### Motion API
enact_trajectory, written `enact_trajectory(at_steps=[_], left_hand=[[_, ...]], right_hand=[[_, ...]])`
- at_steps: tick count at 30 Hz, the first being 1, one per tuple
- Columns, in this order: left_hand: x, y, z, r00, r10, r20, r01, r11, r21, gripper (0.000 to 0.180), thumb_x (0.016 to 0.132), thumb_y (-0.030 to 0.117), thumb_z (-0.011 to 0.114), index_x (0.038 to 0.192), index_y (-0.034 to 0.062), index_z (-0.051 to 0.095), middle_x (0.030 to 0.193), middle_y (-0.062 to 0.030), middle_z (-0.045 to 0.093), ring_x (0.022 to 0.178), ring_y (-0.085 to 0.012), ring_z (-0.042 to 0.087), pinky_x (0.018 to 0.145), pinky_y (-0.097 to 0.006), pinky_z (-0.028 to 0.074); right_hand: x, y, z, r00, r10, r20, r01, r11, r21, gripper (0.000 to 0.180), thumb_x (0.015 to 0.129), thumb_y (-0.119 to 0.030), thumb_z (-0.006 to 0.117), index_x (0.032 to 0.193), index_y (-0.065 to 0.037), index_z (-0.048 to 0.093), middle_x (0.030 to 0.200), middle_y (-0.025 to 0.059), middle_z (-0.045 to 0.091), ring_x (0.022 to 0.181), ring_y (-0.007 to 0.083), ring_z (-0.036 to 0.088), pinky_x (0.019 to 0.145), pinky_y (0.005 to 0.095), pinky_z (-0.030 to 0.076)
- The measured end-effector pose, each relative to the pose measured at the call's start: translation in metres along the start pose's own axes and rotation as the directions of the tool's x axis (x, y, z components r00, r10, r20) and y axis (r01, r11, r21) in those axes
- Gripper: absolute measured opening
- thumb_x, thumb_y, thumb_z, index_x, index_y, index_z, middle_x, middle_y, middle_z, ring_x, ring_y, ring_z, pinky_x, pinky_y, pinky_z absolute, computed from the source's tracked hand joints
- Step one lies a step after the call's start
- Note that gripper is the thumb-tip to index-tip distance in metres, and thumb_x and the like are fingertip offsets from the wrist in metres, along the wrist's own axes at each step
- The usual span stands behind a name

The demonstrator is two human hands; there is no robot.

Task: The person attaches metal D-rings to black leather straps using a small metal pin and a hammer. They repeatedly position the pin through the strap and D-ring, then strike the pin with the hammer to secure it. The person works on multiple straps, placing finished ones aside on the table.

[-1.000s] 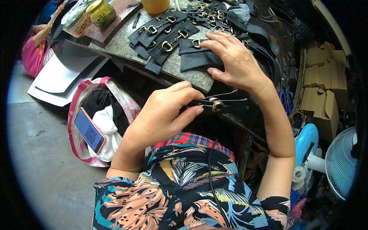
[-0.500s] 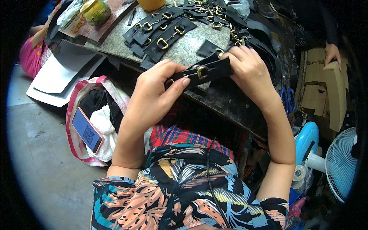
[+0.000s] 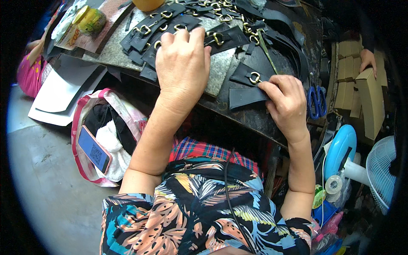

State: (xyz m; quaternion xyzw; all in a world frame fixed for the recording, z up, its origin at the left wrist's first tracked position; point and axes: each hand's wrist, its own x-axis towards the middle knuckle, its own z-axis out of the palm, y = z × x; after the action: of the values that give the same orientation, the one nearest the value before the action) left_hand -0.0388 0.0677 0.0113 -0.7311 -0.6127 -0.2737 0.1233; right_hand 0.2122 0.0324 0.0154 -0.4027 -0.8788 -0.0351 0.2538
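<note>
Black leather straps (image 3: 140, 37) with gold-coloured ring fittings lie overlapping on a grey stone slab. Over their near right side is my left hand (image 3: 180, 70), fingers bent down at the end of another black strap (image 3: 233, 39) that sticks out to the right and carries a gold ring. Its fingertips are hidden behind the hand. Farther right, my right hand (image 3: 287, 102) pinches the end of a black leather piece (image 3: 246, 97) at the table's near edge. Just above it lies a second black piece with a gold ring (image 3: 255, 77), close to those fingertips.
Long black strips (image 3: 293, 46) and more ringed straps lie at the back. Blue-handled scissors (image 3: 316, 102) are at the right edge, near a fan (image 3: 380, 170). A bag (image 3: 78, 157) with a phone stands at left. Another person's hand (image 3: 368, 59) touches a cardboard piece.
The ringed strap held between both hands is now down beside the other straps, under my left hand. My right hand has moved down and right to the leather pieces near the edge.
</note>
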Motion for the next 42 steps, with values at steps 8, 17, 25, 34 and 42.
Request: enact_trajectory(at_steps=[8, 17, 25, 34, 42], left_hand=[[-0.002, -0.003, 0.005, 0.995, 0.096, 0.009, -0.095, 0.995, -0.008, 0.029, 0.084, 0.016, 0.076, 0.111, 0.0251, 0.075, 0.109, -0.0056, 0.065, 0.101, -0.0292, 0.059, 0.083, -0.042, 0.048], [-0.021, 0.023, -0.021, 0.931, 0.364, -0.033, -0.345, 0.844, -0.410, 0.032, 0.078, 0.023, 0.085, 0.108, 0.0131, 0.077, 0.105, -0.0056, 0.071, 0.099, -0.0294, 0.061, 0.086, -0.041, 0.050], [-0.039, 0.039, -0.010, 0.887, 0.460, 0.045, -0.421, 0.843, -0.335, 0.030, 0.069, 0.009, 0.078, 0.098, 0.0176, 0.077, 0.107, 0.0023, 0.072, 0.100, -0.0258, 0.062, 0.086, -0.040, 0.049], [-0.035, 0.048, -0.004, 0.871, 0.491, 0.028, -0.435, 0.796, -0.421, 0.033, 0.074, 0.028, 0.083, 0.104, 0.0157, 0.074, 0.105, -0.0002, 0.068, 0.101, -0.0244, 0.060, 0.084, -0.040, 0.048], [-0.041, 0.051, 0.008, 0.831, 0.550, -0.076, -0.540, 0.770, -0.340, 0.026, 0.073, 0.018, 0.074, 0.098, 0.0157, 0.077, 0.099, 0.0051, 0.067, 0.096, -0.0187, 0.061, 0.082, -0.035, 0.048]], right_hand=[[-0.009, 0.006, -0.007, 0.999, 0.051, -0.017, -0.049, 0.995, 0.082, 0.053, 0.064, -0.013, 0.085, 0.115, -0.011, 0.071, 0.114, 0.0097, 0.067, 0.106, 0.0323, 0.065, 0.096, 0.0451, 0.050], [-0.046, 0.005, -0.021, 0.957, 0.210, -0.199, -0.182, 0.972, 0.149, 0.027, 0.076, -0.018, 0.082, 0.101, -0.008, 0.076, 0.103, 0.0102, 0.070, 0.094, 0.0304, 0.065, 0.083, 0.0413, 0.053], [-0.057, 0.002, -0.017, 0.958, 0.241, -0.156, -0.225, 0.968, 0.112, 0.015, 0.075, -0.015, 0.082, 0.087, -0.007, 0.077, 0.097, 0.0072, 0.069, 0.089, 0.0272, 0.065, 0.079, 0.0392, 0.052], [-0.051, 0.005, -0.017, 0.865, 0.424, -0.269, -0.396, 0.905, 0.154, 0.020, 0.080, -0.011, 0.081, 0.096, -0.007, 0.070, 0.092, 0.0073, 0.070, 0.088, 0.0273, 0.065, 0.080, 0.0387, 0.052], [-0.048, 0.013, -0.012, 0.894, 0.328, -0.306, -0.338, 0.941, 0.021, 0.015, 0.080, -0.002, 0.076, 0.094, -0.009, 0.074, 0.092, 0.0050, 0.071, 0.088, 0.0268, 0.065, 0.078, 0.0382, 0.052]])
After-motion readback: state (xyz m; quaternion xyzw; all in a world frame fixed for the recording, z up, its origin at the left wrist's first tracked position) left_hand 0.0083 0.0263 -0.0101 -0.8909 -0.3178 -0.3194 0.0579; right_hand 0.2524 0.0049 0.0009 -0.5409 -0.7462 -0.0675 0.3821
